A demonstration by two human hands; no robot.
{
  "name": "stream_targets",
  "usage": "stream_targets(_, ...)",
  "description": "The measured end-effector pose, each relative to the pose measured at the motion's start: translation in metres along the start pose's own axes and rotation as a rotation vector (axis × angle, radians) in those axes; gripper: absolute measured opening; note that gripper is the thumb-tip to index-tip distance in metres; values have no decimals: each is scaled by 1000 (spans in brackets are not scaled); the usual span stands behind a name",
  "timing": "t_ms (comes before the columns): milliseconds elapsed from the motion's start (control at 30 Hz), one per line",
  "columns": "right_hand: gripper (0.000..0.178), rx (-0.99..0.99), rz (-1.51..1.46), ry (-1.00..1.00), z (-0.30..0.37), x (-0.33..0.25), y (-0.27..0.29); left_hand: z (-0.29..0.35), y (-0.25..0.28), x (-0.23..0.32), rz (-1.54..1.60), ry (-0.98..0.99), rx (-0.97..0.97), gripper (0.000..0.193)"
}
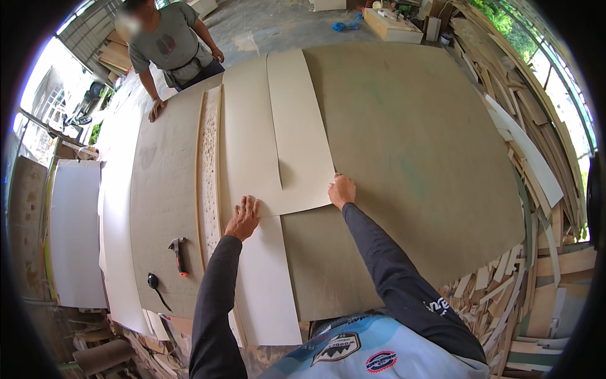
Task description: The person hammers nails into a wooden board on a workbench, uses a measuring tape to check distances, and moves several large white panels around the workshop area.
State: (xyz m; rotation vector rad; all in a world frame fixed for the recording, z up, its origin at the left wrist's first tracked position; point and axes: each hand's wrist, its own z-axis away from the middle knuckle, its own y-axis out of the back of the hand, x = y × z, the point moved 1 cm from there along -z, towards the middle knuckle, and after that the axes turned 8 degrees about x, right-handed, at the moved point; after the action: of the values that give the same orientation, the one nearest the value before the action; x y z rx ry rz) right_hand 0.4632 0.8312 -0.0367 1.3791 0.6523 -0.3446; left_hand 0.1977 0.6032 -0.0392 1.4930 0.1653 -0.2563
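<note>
Woodworking workshop, piled wood offcuts [502, 287], claw hammer [178, 256]

the room looks like a workshop, and a grey concrete floor [268, 28] spreads at twelve o'clock. at ten o'clock stands a corrugated wall [85, 28], and beside it a wide opening [47, 82] lets in very strong daylight. at one o'clock there is a low, pale wooden bench [391, 30] with small items on top. at two o'clock, green foliage [508, 25] shows outside. long planks [546, 136] are piled toward three o'clock, and wood scraps [495, 284] lie at four. a white panel [77, 234] stands upright at nine o'clock. a large brown-grey table [423, 114] fills the centre.
</note>
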Motion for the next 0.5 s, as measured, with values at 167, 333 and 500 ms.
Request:
stream_targets(167,25,37,-14,16,-24,-10,-5,-24,-3,-16,12,24,-29,66)
stream_targets(333,28,29,0,53,-45,-19,-6,-43,-10,-29,10,68,-49,66)
stream_targets(500,37,56,-28,44,-57,-21,-7,-57,-21,-41,-17,74,-34,65)
